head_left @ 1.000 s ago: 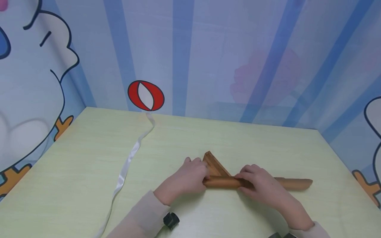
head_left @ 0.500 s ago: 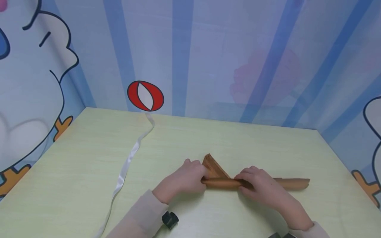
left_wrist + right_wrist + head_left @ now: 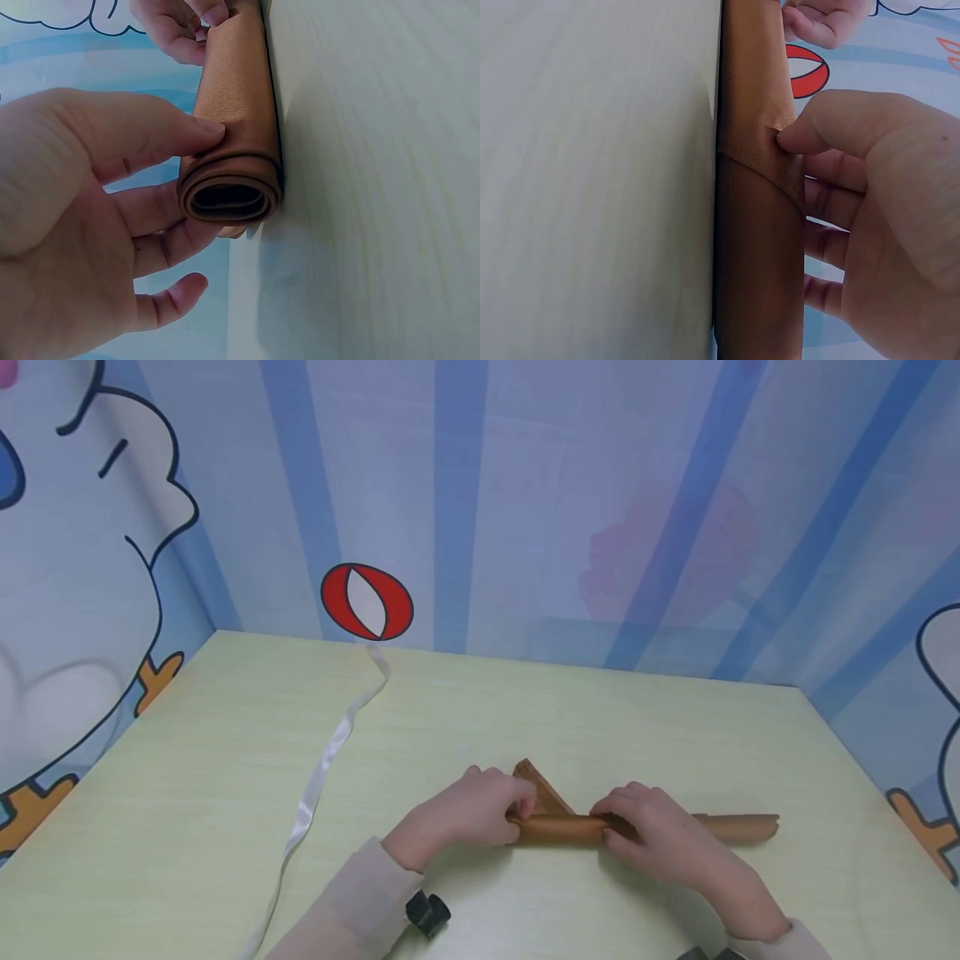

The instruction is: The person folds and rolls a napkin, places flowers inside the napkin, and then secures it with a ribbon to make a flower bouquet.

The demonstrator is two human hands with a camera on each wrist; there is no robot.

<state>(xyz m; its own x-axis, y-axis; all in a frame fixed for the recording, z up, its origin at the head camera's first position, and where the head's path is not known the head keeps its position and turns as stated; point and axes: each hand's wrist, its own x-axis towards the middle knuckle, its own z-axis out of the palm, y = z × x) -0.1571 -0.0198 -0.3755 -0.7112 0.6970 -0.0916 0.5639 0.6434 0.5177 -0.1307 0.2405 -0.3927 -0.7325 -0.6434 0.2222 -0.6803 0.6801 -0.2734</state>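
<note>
A brown leather-like mat [image 3: 564, 830], rolled into a tube, lies across the table in front of me. Its left end shows as a flattened spiral of layers in the left wrist view, and a triangular flap [image 3: 542, 787] sticks out behind the roll. My left hand [image 3: 480, 806] holds the left end, thumb on the near side and fingers behind. Around the middle, my right hand [image 3: 660, 831] pinches the roll [image 3: 761, 247], its thumb pressing a small dent into the surface. The roll's slanted right end extends past the right hand. Some fingertips are hidden behind the roll.
The pale wooden tabletop [image 3: 225, 760] meets a blue striped printed backdrop [image 3: 510, 527] at its back edge. A white ribbon [image 3: 322, 768] runs down the left side of the table, below a red and white printed ball [image 3: 367, 602].
The roll has come slightly nearer to me, and its flap behind has become shorter. My left fingers have shifted on the left end, while the right hand has barely moved.
</note>
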